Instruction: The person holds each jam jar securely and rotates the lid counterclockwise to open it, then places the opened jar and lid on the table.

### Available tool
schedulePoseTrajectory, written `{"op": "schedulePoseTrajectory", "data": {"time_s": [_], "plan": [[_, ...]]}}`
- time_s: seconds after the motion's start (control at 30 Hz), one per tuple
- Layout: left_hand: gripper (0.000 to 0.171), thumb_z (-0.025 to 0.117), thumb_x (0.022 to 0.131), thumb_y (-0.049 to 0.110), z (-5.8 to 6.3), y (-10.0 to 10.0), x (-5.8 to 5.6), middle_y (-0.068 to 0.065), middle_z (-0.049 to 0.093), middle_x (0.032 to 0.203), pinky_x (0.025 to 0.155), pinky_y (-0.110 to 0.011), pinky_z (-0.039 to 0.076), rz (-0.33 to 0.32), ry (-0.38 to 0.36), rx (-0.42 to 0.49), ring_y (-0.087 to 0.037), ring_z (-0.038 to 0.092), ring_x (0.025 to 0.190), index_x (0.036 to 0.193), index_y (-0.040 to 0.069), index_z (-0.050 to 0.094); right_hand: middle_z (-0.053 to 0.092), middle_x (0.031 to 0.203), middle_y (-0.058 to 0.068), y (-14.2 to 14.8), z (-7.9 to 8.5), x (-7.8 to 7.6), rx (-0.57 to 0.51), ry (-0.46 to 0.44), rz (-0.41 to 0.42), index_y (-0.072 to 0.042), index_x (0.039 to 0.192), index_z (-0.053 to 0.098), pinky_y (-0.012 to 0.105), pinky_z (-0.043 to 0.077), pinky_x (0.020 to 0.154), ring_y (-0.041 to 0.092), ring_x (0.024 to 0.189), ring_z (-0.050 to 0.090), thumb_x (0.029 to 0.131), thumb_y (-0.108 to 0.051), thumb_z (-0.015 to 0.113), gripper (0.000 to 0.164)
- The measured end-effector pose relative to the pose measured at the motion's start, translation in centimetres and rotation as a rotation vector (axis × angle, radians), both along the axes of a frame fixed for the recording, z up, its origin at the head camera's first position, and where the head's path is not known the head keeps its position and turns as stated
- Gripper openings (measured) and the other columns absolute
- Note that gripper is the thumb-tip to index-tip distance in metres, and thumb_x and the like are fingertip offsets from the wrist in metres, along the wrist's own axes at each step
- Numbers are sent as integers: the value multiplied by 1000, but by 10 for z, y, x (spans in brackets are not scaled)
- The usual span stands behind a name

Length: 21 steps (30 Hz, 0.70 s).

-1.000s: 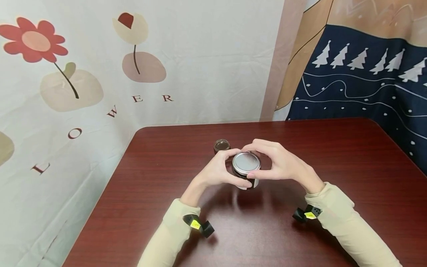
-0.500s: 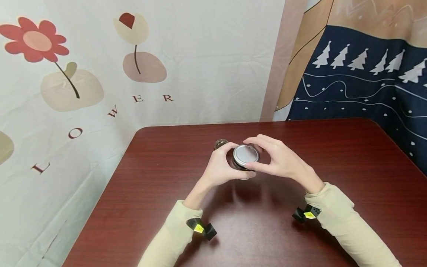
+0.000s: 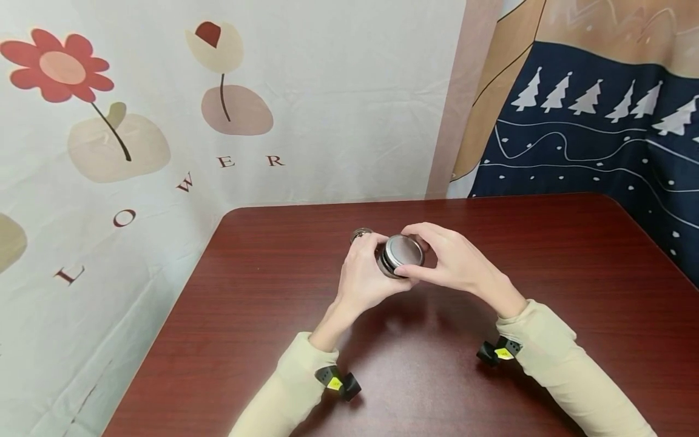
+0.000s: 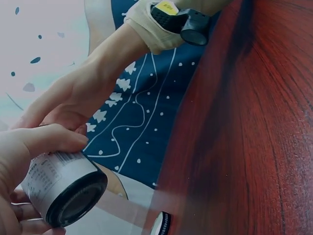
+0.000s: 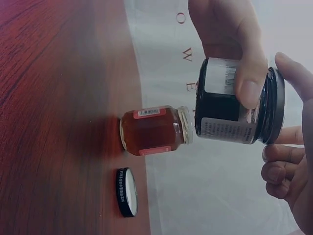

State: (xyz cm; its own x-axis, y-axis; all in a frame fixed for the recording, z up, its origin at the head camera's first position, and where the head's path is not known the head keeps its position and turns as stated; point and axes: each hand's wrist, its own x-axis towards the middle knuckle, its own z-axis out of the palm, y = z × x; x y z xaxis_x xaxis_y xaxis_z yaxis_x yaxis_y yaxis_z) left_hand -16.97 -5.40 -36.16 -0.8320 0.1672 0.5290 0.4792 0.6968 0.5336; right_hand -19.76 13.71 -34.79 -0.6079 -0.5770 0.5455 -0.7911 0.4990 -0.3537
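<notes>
A dark glass jar [image 5: 220, 105] with white labels is held above the table. My left hand [image 3: 363, 273] grips its body, with the thumb laid across the label in the left wrist view. The jar's metal-topped lid [image 3: 405, 250] is pinched at the rim between thumb and fingers of my right hand [image 3: 459, 258]. In the right wrist view the lid [image 5: 275, 105] sits at the jar's mouth. A second jar [image 5: 151, 129], with amber-brown contents and red labels, stands lidless behind my left hand.
A loose black-edged lid [image 5: 127, 192] lies on the red-brown table [image 3: 246, 340] beside the amber jar. Printed cloth [image 3: 349, 121] hangs behind the table's far edge. Each wrist wears a small black camera [image 3: 344, 383].
The dark jar has moved a little away from me, then tipped so its lid leans right. My left hand turned with it; my right hand shifted slightly and stays at the lid.
</notes>
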Motion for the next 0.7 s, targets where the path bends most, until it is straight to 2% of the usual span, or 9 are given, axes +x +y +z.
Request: {"op": "schedulePoseTrajectory", "data": {"time_s": [0.17, 0.27, 0.43, 0.7], "plan": [[65, 83, 47, 42, 0, 1, 1, 4, 55, 91, 71, -29, 48, 41, 28, -51, -13, 49, 92, 99, 14, 55, 52, 91, -14, -1, 0, 1, 7, -26, -27, -20, 113, 55, 19, 42, 59, 1, 73, 46, 73, -56, 68, 56], [64, 83, 47, 41, 0, 0, 1, 5, 54, 91, 70, -29, 48, 38, 26, -67, -12, 48, 91, 99, 14, 55, 50, 87, -16, -1, 0, 2, 8, -31, -29, -21, 111, 55, 17, 41, 57, 0, 71, 45, 73, -56, 67, 53], [64, 83, 47, 39, 2, -2, 0, 4, 54, 92, 72, -28, 47, 3, 25, -86, -12, 48, 91, 99, 13, 56, 50, 86, -16, -2, 1, 2, 12, -20, -16, -21, 109, 55, 17, 41, 57, -1, 70, 45, 73, -55, 67, 51], [62, 82, 48, 40, 5, -6, -2, 6, 53, 92, 70, -26, 47, -71, 35, -104, -9, 47, 89, 99, 15, 56, 54, 99, -12, 0, 2, 5, 39, 11, -14, -18, 114, 55, 20, 45, 65, 0, 80, 48, 72, -56, 67, 58]]}}
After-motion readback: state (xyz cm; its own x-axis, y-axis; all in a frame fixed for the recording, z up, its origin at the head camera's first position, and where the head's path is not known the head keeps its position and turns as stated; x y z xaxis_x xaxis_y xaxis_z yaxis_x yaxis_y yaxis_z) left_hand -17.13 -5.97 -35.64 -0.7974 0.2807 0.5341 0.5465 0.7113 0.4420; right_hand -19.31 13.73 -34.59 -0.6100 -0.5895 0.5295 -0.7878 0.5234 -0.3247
